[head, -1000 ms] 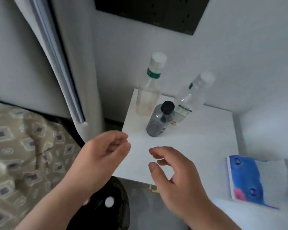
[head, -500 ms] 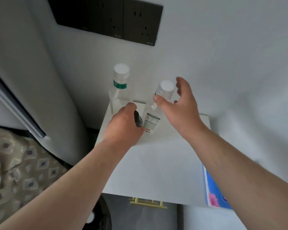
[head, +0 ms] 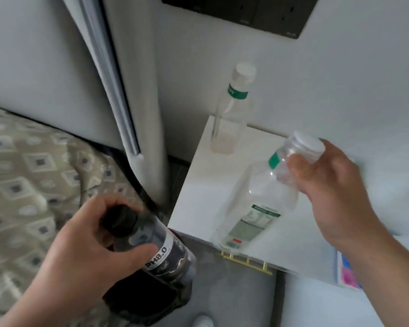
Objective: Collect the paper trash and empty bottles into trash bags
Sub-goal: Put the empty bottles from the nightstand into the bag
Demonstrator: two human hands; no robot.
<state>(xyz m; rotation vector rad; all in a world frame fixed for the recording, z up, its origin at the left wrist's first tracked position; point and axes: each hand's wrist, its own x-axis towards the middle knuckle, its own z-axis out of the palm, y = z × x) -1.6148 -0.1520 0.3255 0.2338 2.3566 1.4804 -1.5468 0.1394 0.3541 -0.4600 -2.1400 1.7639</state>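
Note:
My left hand (head: 85,246) grips a small dark bottle (head: 158,246) with a black cap and a "PH8.0" label, held tilted above a black trash bag (head: 149,300) on the floor. My right hand (head: 328,185) grips the neck of a clear empty bottle (head: 260,204) with a white cap and green band, lifted at a slant over the white nightstand (head: 198,185). A third clear bottle (head: 232,119) with a white cap stands upright at the back of the nightstand, untouched.
A bed with a patterned beige cover (head: 33,185) lies at the left, with a grey padded headboard (head: 132,90) behind it. A black socket panel (head: 246,13) hangs on the wall. A blue and pink packet (head: 347,272) lies at the nightstand's right edge.
Both hands have taken a bottle each and pulled them back from the nightstand. The dark bottle has moved down and left over the bag; the clear one is lifted and tilted.

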